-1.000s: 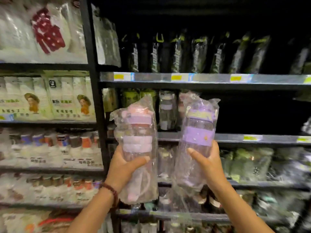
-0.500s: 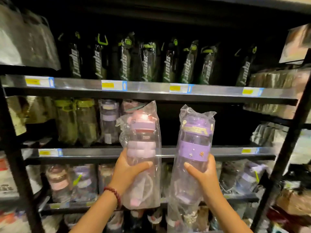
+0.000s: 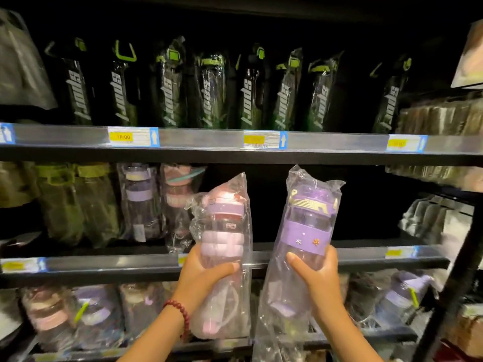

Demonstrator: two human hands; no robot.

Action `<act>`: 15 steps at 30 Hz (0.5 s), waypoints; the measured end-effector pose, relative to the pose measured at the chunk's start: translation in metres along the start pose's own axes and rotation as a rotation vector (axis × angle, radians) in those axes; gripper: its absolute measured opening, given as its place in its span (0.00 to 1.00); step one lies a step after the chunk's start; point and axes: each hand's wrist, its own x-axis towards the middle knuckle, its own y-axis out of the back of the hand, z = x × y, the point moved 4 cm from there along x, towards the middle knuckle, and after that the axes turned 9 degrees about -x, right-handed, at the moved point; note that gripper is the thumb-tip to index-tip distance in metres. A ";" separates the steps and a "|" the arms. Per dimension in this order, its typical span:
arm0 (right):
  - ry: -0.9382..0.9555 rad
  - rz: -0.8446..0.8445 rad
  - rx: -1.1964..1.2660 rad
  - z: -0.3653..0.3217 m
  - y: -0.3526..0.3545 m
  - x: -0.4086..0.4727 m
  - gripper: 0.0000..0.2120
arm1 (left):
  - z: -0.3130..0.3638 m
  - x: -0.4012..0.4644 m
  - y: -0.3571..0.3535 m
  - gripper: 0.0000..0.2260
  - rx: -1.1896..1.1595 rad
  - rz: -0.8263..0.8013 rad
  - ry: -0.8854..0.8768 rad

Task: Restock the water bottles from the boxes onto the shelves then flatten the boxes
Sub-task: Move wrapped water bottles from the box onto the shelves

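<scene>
- Left hand (image 3: 202, 276), beaded bracelet (image 3: 179, 313) at the wrist, wrapped around a pink bottle (image 3: 222, 241) in clear plastic; thumb across the front, fingers curled behind.
- Right hand (image 3: 317, 276) gripping a purple bottle (image 3: 308, 231), also bagged; thumb on the front, fingers curled round the far side.
- Both bottles held upright in the air, side by side and apart, in front of the middle shelf (image 3: 366, 257), before its dark gap.
- Left of that gap, standing on the same shelf: bagged bottles (image 3: 141, 202) in green, purple and pink.
- On the top shelf (image 3: 209, 139): a row of black bottles (image 3: 209, 90) with green lids; yellow price tags (image 3: 133, 137) along its edge.
- Below, more bagged bottles on the lower shelf (image 3: 386, 334).
</scene>
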 end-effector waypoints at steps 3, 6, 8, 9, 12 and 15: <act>-0.061 0.045 -0.028 0.007 -0.011 0.021 0.41 | -0.008 0.029 0.000 0.34 -0.020 -0.014 0.039; -0.130 0.091 -0.004 0.011 -0.022 0.046 0.47 | -0.014 0.058 0.002 0.35 -0.006 -0.005 0.061; -0.151 0.126 0.010 0.013 -0.026 0.064 0.41 | -0.013 0.074 0.002 0.34 0.014 -0.012 0.069; -0.157 0.153 0.010 0.015 -0.028 0.073 0.36 | -0.011 0.082 0.001 0.32 0.019 -0.029 0.066; -0.174 0.222 0.021 0.018 -0.034 0.094 0.28 | -0.006 0.104 -0.001 0.28 0.055 -0.089 0.052; -0.172 0.301 0.035 0.020 -0.040 0.107 0.32 | -0.003 0.122 -0.002 0.25 0.070 -0.097 0.042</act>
